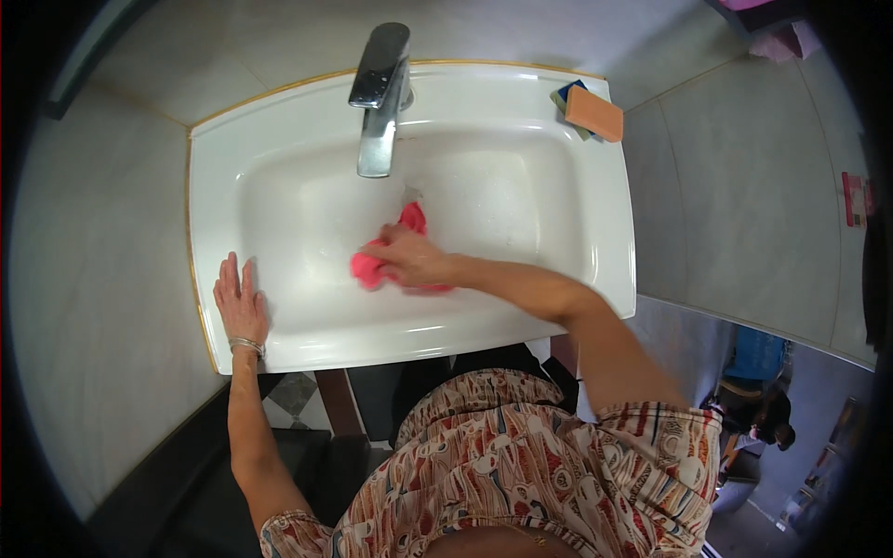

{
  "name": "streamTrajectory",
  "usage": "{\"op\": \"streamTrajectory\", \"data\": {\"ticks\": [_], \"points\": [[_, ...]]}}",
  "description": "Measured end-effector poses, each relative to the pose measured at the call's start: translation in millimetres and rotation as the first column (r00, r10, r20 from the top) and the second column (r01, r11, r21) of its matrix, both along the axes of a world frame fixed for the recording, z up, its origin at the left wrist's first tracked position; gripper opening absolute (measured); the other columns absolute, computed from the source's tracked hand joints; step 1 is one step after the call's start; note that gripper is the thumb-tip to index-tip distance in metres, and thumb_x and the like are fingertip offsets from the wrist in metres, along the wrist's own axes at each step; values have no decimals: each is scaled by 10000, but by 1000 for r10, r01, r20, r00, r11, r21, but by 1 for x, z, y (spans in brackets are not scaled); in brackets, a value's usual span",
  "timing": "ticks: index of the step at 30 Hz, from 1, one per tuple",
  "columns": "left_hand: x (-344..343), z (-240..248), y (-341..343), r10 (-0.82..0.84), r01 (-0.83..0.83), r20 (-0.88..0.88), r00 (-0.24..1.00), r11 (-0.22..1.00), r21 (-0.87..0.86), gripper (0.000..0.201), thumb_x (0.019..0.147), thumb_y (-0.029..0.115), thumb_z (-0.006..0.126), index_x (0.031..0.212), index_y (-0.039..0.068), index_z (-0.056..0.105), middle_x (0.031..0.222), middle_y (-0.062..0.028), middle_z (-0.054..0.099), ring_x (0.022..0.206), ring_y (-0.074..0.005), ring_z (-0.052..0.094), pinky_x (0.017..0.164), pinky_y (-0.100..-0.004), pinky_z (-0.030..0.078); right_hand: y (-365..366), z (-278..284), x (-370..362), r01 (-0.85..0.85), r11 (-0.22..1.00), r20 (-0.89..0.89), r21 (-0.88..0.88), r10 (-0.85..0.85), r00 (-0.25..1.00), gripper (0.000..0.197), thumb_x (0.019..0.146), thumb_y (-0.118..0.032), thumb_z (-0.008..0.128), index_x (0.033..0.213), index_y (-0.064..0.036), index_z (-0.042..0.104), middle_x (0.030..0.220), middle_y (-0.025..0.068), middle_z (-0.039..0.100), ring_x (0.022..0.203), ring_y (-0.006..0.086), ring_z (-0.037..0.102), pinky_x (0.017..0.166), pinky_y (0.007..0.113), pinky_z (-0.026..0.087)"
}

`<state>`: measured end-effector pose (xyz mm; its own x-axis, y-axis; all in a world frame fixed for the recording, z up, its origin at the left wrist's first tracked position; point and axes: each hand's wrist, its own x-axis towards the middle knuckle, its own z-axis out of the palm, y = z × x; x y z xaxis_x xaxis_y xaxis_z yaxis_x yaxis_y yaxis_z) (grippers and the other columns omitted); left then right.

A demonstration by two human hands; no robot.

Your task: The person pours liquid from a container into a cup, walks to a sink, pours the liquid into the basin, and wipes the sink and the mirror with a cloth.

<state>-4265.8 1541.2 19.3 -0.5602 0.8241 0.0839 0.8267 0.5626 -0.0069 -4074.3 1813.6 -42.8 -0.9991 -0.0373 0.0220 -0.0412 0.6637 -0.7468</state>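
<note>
In the middle of a white washbasin (484,330), my right hand (411,256) is closed over a bunched pink-red cloth (368,268). Parts of the cloth stick out on both sides of my fingers, and it lies against the bowl's bottom. The hand is a little blurred. My left hand (241,299) rests flat on the basin's left rim with its fingers spread and holds nothing. A bracelet circles that wrist. Above the bowl stands a chrome faucet (379,139), its spout pointing toward me, just beyond the cloth.
On the basin's far right corner lies an orange sponge (594,113) on top of blue and green pads. Grey tiled walls (735,186) close in the basin at the back and both sides. At the lower right, a person (770,418) shows beyond an opening.
</note>
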Motion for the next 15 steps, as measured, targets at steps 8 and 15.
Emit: {"op": "streamTrajectory", "data": {"ticks": [8, 15], "points": [[1, 1, 1, 7, -7, 22, 1000, 1000, -5, 633, 752, 31, 517, 1351, 128, 335, 1454, -106, 199, 1332, -298, 184, 1068, -457, 163, 3, -30, 12, -82, 989, -47, 126, 88, 995, 314, 780, -252, 577, 1062, -114, 572, 1167, 67, 507, 1119, 253, 421, 980, 438, 299], [-3, 3, 3, 49, -48, 34, 998, 998, -36, 690, 721, 33, 582, 1348, 168, 328, 1449, -98, 194, 1330, -290, 195, 1068, -465, 188, 46, -22, 70, -91, 996, 198, 7, 88, 976, 356, 739, -228, 650, 1038, -49, 576, 1126, 126, 504, 1071, 296, 440, 927, 372, 369]]}}
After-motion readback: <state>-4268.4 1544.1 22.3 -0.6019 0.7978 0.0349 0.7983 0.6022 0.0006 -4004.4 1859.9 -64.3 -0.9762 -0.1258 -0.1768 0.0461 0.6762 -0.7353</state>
